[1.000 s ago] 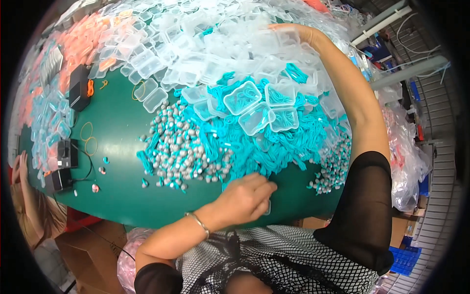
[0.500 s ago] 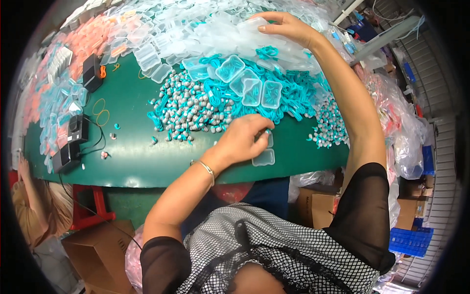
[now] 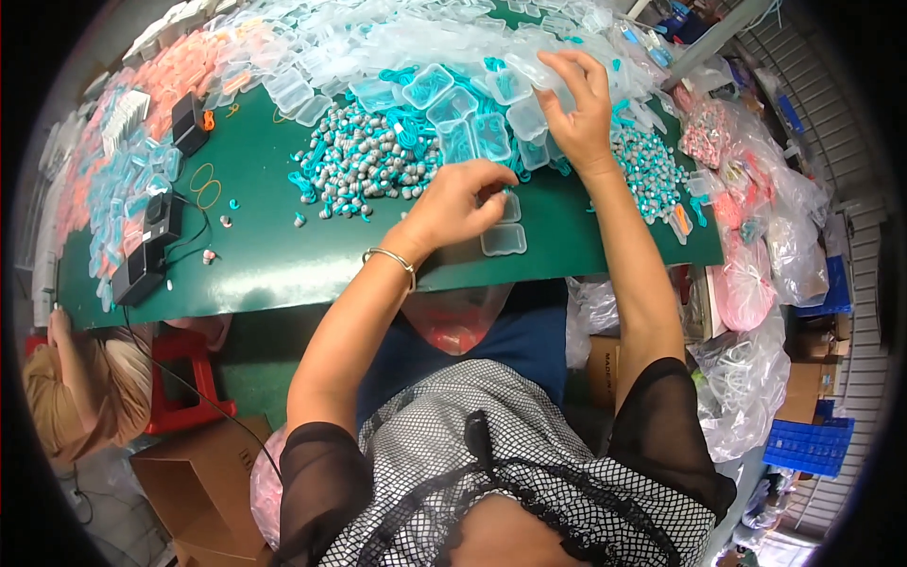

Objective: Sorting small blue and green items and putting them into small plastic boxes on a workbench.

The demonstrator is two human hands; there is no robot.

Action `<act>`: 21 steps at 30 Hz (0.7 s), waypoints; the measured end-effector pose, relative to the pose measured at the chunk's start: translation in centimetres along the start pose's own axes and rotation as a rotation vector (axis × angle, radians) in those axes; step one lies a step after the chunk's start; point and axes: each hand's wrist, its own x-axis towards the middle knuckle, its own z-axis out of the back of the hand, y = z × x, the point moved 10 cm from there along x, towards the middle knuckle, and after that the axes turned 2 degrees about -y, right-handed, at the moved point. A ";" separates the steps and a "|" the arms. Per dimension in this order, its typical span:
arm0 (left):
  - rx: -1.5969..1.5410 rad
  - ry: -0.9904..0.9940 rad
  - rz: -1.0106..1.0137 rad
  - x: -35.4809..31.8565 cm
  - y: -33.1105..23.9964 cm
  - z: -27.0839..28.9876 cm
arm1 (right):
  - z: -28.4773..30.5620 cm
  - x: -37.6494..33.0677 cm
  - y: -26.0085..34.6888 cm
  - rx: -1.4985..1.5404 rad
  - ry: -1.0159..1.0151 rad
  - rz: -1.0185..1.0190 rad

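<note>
Clear plastic case [image 3: 503, 238]: one small rounded-square box, flat on the green table [image 3: 283, 255] at frame centre, just below the left hand [image 3: 453, 203].
Left hand: fingers curled narrow over a second clear case [image 3: 511, 206].
Right hand [image 3: 578, 109]: spread wide, touching the clear cases heap [image 3: 425, 47], upper centre.
Teal-grey earplug pile [image 3: 364, 161]: too many to count.
Black devices [image 3: 151, 241]: three, left.

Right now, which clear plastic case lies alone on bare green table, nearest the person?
The empty clear case just below the left hand; the other cases crowd the piles farther up.

Two black boxes [image 3: 156, 241], two rubber bands [image 3: 205, 186], one red stool [image 3: 181, 378]
</note>
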 end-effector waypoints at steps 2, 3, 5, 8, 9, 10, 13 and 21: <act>0.016 -0.020 -0.001 0.0 -0.2 0.2 | 1.0 -1.7 0.5 -0.039 -0.078 -0.069; 0.019 -0.011 0.008 0.1 -0.1 0.2 | 1.2 -2.5 0.7 -0.073 -0.088 -0.068; 0.023 -0.004 0.023 -0.2 -0.3 0.3 | 1.7 -4.6 0.9 -0.097 -0.123 -0.128; 0.067 0.003 0.059 -0.8 -0.7 0.6 | 1.9 -7.7 0.6 -0.131 -0.135 -0.214; 0.107 -0.001 0.054 -1.2 -1.1 1.0 | 1.9 -8.5 0.7 -0.173 -0.132 -0.242; 0.148 -0.004 0.050 -1.7 -1.6 1.4 | 1.9 -9.1 0.7 -0.213 -0.129 -0.269; 0.153 -0.101 0.148 -4.8 -1.6 3.8 | 1.8 -9.6 1.1 -0.257 -0.062 -0.293; 0.122 -0.247 0.388 -11.8 0.0 7.8 | 2.2 -10.8 1.6 -0.475 0.105 -0.309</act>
